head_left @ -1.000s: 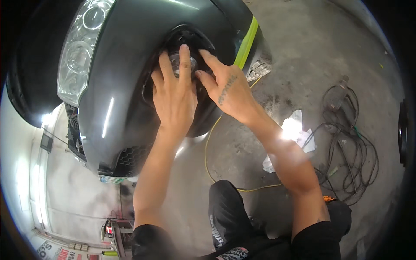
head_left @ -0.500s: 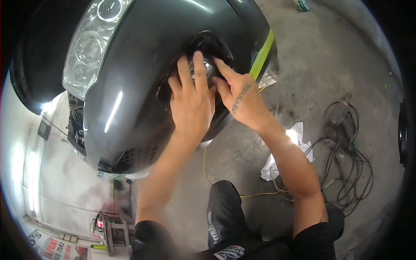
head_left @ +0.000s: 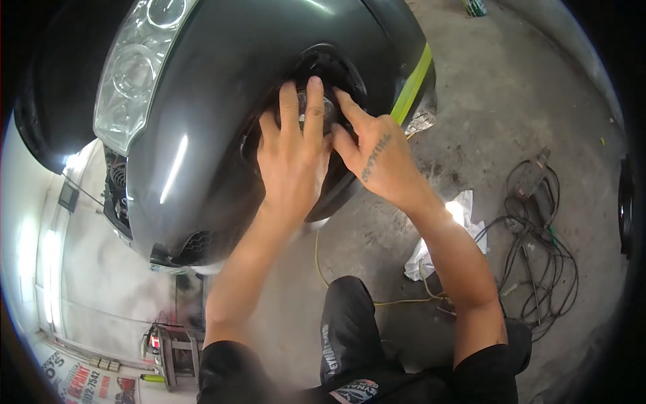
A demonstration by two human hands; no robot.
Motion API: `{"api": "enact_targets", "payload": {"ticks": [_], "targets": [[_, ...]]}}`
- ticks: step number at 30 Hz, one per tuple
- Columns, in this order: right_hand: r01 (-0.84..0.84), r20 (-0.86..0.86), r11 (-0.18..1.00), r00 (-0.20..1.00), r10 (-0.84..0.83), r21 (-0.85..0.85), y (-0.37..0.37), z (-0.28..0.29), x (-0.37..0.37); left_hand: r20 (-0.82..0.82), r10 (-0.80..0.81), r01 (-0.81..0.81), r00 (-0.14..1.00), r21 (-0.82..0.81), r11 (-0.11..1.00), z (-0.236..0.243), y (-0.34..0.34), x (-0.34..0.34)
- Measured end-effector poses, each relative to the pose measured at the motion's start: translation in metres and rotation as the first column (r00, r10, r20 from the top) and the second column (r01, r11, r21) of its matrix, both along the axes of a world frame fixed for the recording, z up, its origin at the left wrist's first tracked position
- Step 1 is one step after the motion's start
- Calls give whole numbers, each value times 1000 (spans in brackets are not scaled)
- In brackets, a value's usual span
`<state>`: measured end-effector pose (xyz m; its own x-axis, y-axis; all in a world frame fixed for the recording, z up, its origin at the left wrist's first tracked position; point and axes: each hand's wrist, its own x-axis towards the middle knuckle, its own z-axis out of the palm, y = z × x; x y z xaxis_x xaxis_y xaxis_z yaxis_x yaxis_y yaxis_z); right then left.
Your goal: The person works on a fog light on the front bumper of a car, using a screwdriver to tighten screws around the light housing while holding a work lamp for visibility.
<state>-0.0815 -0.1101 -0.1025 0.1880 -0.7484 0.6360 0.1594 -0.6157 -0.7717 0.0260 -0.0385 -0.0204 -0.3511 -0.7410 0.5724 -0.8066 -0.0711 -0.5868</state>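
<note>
- Grey concrete floor (head_left: 484,101), one dark bumper (head_left: 215,114).
- Left hand (head_left: 293,161): fingers spread over one round lamp (head_left: 329,113) in the bumper's recess (head_left: 331,62).
- Right hand (head_left: 380,155), lettering (head_left: 375,158) across its back: at the lamp's edge; whether gripping, cannot tell.
- Outward: one headlight (head_left: 138,74), one lettered sign (head_left: 81,380).

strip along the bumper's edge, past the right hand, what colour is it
The strip is bright yellow-green, seen best in the head view.
</note>
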Motion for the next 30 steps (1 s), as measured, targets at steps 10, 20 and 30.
{"api": "enact_targets", "payload": {"ticks": [10, 20, 30], "targets": [[140, 1, 974, 990, -142, -179, -11, 13, -1, -169, 74, -52, 983, 131, 990, 7, 13, -13], [179, -154, 956, 964, -218, -231, -11, 26, -6, -328, -80, 167, 941, 246, 955, -64, 94, -3], [289, -203, 790, 866, -456, -541, 8, 41, 0, -381, -231, 338, 895, 244, 909, -79, 98, 28]]}}
